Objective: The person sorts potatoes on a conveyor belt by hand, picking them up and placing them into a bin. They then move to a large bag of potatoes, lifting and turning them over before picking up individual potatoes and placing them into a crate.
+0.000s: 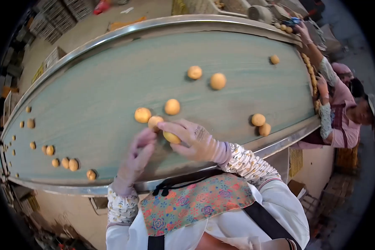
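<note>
Both my hands wear thin pale gloves and are over the green conveyor belt (112, 100). My right hand (196, 141) curls round a yellow-orange round fruit (171, 137), with the thumb below it. Its fingertips reach the edge of another round fruit (155, 123). Just below that second fruit is my left hand (135, 160), slightly blurred, its thumb and fingers apart and nothing visible between them. Whether its fingertips touch the fruit is hard to tell. Two more fruits, one on the left (143, 115) and one above (172, 107), lie close by.
Several fruits (73, 164) are scattered towards the belt's left end; others (218, 81) lie farther across. Metal rails (125, 33) edge the belt. At the right end a co-worker (341, 112) reaches to a row of fruit (311, 77). Stacked crates (46, 25) stand beyond.
</note>
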Demonstrator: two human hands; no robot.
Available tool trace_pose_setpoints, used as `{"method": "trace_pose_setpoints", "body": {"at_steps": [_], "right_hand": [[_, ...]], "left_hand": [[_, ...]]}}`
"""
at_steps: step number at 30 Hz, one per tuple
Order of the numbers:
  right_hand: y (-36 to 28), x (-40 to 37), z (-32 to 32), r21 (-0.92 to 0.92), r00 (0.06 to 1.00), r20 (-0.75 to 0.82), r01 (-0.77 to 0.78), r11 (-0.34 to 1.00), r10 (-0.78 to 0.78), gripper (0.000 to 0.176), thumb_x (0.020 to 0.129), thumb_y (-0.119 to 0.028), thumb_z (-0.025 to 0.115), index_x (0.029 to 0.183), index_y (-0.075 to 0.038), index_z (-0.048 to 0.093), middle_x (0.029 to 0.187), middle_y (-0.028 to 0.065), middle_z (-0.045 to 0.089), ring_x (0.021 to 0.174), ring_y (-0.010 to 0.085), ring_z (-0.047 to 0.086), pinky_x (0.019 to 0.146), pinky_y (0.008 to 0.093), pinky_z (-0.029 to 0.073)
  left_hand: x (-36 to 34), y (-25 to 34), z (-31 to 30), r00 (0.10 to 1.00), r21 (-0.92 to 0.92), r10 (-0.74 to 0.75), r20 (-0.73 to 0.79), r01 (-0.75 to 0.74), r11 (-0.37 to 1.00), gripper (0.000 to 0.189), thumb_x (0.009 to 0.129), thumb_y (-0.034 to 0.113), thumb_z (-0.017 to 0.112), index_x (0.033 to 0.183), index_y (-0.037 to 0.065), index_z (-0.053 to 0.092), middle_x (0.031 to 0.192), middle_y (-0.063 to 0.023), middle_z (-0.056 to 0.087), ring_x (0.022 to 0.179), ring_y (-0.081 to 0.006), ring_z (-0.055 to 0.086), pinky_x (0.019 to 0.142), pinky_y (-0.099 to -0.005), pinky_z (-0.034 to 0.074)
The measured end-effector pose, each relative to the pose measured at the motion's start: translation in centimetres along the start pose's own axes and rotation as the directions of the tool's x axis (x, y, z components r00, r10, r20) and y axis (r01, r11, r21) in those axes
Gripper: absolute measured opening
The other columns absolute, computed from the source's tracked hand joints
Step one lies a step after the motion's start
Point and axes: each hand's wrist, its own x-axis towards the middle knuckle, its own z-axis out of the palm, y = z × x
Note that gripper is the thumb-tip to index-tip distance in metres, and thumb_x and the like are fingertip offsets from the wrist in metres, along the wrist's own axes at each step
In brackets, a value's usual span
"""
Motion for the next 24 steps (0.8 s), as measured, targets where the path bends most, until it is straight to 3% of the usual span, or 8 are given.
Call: {"method": "trace_pose_setpoints", "body": {"at_steps": [2,4,8,11,14,17,21,24], "right_hand": [[0.4,-1.4,0.2,-0.089,0.998,0.043,-0.039,0.995,0.043,0.063,0.081,-0.011,0.071,0.141,-0.010,0.051,0.107,0.0176,0.062,0.096,0.0363,0.063,0.084,0.0452,0.052],[1.8,-1.7,0.7,-0.154,0.983,0.162,-0.056,0.987,0.081,0.059,0.083,-0.015,0.069,0.140,-0.012,0.053,0.105,0.0171,0.062,0.095,0.0362,0.063,0.083,0.0453,0.053],[2.1,-0.2,-1.5,-0.247,0.921,-0.084,-0.389,0.887,0.381,0.054,0.085,-0.019,0.070,0.137,-0.018,0.054,0.105,0.0161,0.063,0.099,0.0349,0.063,0.085,0.0452,0.053],[2.0,-0.1,-2.4,-0.261,0.927,-0.223,-0.354,0.898,0.300,0.057,0.084,-0.020,0.072,0.138,-0.019,0.055,0.104,0.0153,0.063,0.095,0.0350,0.064,0.080,0.0446,0.054],[-3.6,3.3,-3.8,-0.349,0.926,-0.370,-0.064,0.935,-0.075,0.052,0.084,-0.018,0.073,0.135,-0.018,0.060,0.103,0.0126,0.063,0.091,0.0322,0.064,0.076,0.0410,0.054],[-9.0,7.8,-10.0,-0.867,0.712,-0.136,0.251,0.430,-0.689,0.044,0.085,-0.014,0.073,0.129,-0.012,0.065,0.106,0.0101,0.064,0.090,0.0281,0.064,0.074,0.0370,0.053],[-8.4,16.9,-21.7,-0.944,0.295,-0.294,0.060,0.325,-0.909,0.041,0.081,-0.008,0.077,0.121,-0.012,0.071,0.112,0.0131,0.065,0.092,0.0253,0.063,0.076,0.0368,0.053],[-15.5,17.0,-19.7,-0.976,0.296,-0.010,0.203,0.073,-0.955,0.044,0.081,-0.004,0.077,0.123,-0.008,0.068,0.110,0.0102,0.066,0.095,0.0239,0.064,0.080,0.0352,0.053]], "left_hand": [[1.7,-0.8,-2.2,0.962,0.497,0.249,-0.115,-0.162,0.852,0.072,0.091,0.029,0.071,0.150,0.002,0.041,0.145,-0.0186,0.051,0.131,-0.0292,0.050,0.112,-0.0412,0.037],[3.5,-0.2,-3.2,0.830,0.941,0.554,0.064,-0.235,0.244,0.082,0.084,0.029,0.077,0.151,0.003,0.040,0.144,-0.0207,0.048,0.132,-0.0350,0.047,0.112,-0.0457,0.036],[2.5,-0.9,-0.2,0.874,0.695,0.450,0.180,-0.437,0.571,0.077,0.078,0.026,0.080,0.145,0.004,0.047,0.144,-0.0211,0.049,0.131,-0.0384,0.048,0.111,-0.0515,0.037],[0.5,0.3,-0.5,0.731,0.619,0.584,0.353,-0.651,0.440,0.066,0.079,0.019,0.079,0.138,0.004,0.054,0.137,-0.0196,0.055,0.126,-0.0373,0.053,0.108,-0.0509,0.040],[-1.7,0.2,-2.2,0.769,0.622,0.569,0.292,-0.605,0.497,0.057,0.079,0.015,0.078,0.131,0.004,0.058,0.130,-0.0170,0.060,0.119,-0.0369,0.057,0.105,-0.0499,0.043],[-3.6,-0.9,-4.0,0.794,0.605,0.570,0.212,-0.565,0.562,0.050,0.078,0.014,0.076,0.125,0.004,0.061,0.122,-0.0149,0.065,0.113,-0.0381,0.060,0.101,-0.0491,0.045],[-6.6,-2.0,-7.1,0.798,0.649,0.588,0.128,-0.516,0.559,0.043,0.080,0.013,0.073,0.121,0.005,0.063,0.114,-0.0138,0.068,0.105,-0.0381,0.061,0.093,-0.0482,0.046],[-8.5,-4.8,-9.5,0.757,0.707,0.653,-0.002,-0.461,0.537,0.041,0.080,0.014,0.073,0.119,0.005,0.064,0.113,-0.0133,0.068,0.102,-0.0376,0.061,0.089,-0.0477,0.046]]}}
